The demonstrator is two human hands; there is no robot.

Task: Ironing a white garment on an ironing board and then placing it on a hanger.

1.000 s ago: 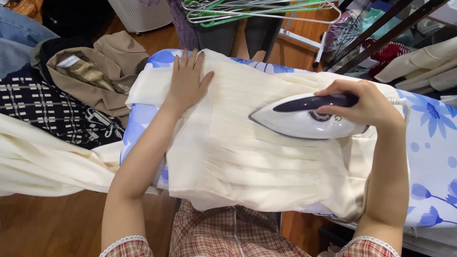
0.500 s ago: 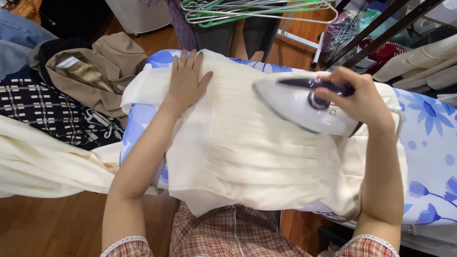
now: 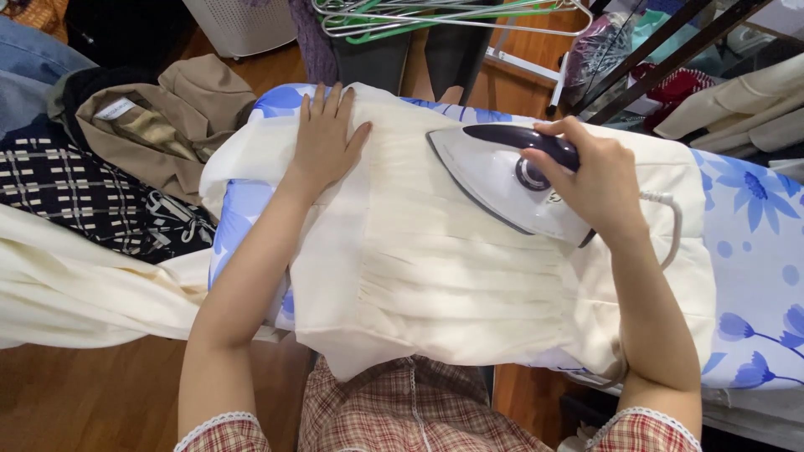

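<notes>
A cream pleated garment [image 3: 444, 268] lies spread over an ironing board [image 3: 754, 251] with a white cover printed with blue flowers. My left hand [image 3: 327, 138] rests flat on the garment's far left part, fingers spread, pressing the cloth down. My right hand [image 3: 590, 180] grips the dark handle of a white iron [image 3: 494, 180], which sits on the garment's far side with its tip pointing left towards my left hand. The iron's white cord [image 3: 670, 226] loops out behind my right wrist.
A heap of clothes lies left of the board: a tan jacket [image 3: 159, 125], a black-and-white patterned piece [image 3: 84, 197] and cream fabric [image 3: 75, 285] trailing over the wooden floor. Wire and green hangers [image 3: 435, 17] hang beyond the board. More garments [image 3: 729, 100] sit at the far right.
My right hand has slid the iron from the garment's middle right towards the far edge and leftwards, turning its tip. My left hand has stayed flat in place.
</notes>
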